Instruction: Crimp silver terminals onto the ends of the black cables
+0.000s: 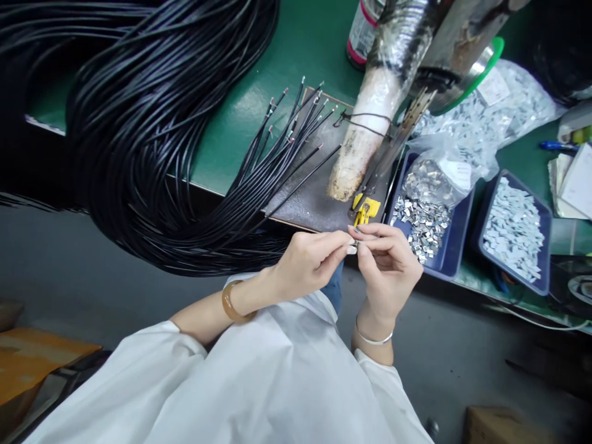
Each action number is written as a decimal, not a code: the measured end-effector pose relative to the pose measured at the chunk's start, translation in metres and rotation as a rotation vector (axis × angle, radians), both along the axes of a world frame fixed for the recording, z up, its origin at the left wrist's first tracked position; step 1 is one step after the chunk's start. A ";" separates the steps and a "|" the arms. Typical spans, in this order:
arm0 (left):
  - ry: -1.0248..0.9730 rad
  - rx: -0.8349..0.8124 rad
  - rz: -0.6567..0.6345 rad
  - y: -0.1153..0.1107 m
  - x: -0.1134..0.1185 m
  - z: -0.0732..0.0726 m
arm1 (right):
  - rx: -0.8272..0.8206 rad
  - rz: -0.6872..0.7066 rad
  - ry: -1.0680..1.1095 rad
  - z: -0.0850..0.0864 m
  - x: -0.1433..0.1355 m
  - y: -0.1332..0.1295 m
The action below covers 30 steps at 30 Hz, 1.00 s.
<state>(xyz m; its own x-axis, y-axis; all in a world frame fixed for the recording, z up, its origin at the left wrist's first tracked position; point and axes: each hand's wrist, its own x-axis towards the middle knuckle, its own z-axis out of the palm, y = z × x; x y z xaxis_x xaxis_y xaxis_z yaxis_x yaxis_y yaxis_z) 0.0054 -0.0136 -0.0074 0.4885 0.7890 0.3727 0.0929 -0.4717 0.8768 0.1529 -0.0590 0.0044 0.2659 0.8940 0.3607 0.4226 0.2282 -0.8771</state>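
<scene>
My left hand [308, 262] and my right hand [391, 262] meet fingertip to fingertip in front of the bench edge. Both are closed in a pinch. Something tiny and greyish shows between the fingertips, too small and covered to name. Just beyond them is a yellow fixture [366, 209] under a metal tool head. To the left, the stripped ends of several black cables [296, 145] lie over a dark board [319, 200]. Right of my right hand, small shiny metal pieces [423, 228] fill part of a blue tray [451, 253].
A thick bundle of black cable [139, 123] hangs over the left bench edge. A plastic-wrapped tube [370, 129] slants down above the board. On the right, another blue tray [548, 246] holds pale flat pieces [513, 228], with plastic bags [513, 105] behind. A jar [363, 34] stands at the back.
</scene>
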 end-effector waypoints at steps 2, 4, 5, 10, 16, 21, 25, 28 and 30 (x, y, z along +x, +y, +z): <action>-0.150 -0.309 -0.053 -0.004 0.001 0.003 | 0.006 -0.016 0.050 -0.003 -0.005 0.000; -0.282 -0.632 -0.106 -0.006 0.002 0.005 | 0.060 -0.056 -0.019 -0.005 -0.009 0.000; -0.333 -0.758 -0.124 -0.005 0.002 0.006 | 0.086 -0.072 -0.067 -0.006 -0.010 0.000; -0.446 -0.922 -0.103 0.005 -0.001 0.005 | 0.030 -0.058 -0.096 -0.010 -0.010 0.001; -0.465 -0.828 -0.049 0.009 0.001 0.004 | 0.042 -0.065 0.028 -0.010 -0.005 0.003; -0.435 -0.699 -0.002 0.006 0.005 0.002 | -0.005 -0.041 0.019 -0.007 -0.004 0.004; -0.271 -0.371 0.111 0.004 0.005 -0.001 | -0.006 -0.040 0.044 -0.008 -0.003 0.005; -0.106 0.003 0.170 0.005 0.004 -0.005 | 0.017 -0.041 -0.002 -0.009 -0.003 0.005; -0.005 0.224 0.213 0.005 0.004 -0.008 | 0.076 -0.067 -0.113 -0.008 -0.003 0.005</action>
<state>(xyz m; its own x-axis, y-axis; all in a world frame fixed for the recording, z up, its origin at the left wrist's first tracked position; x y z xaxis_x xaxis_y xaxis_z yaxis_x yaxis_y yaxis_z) 0.0095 -0.0088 -0.0152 0.3186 0.7714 0.5509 0.2061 -0.6236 0.7541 0.1499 -0.0542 -0.0041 0.2781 0.8445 0.4576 0.5341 0.2601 -0.8044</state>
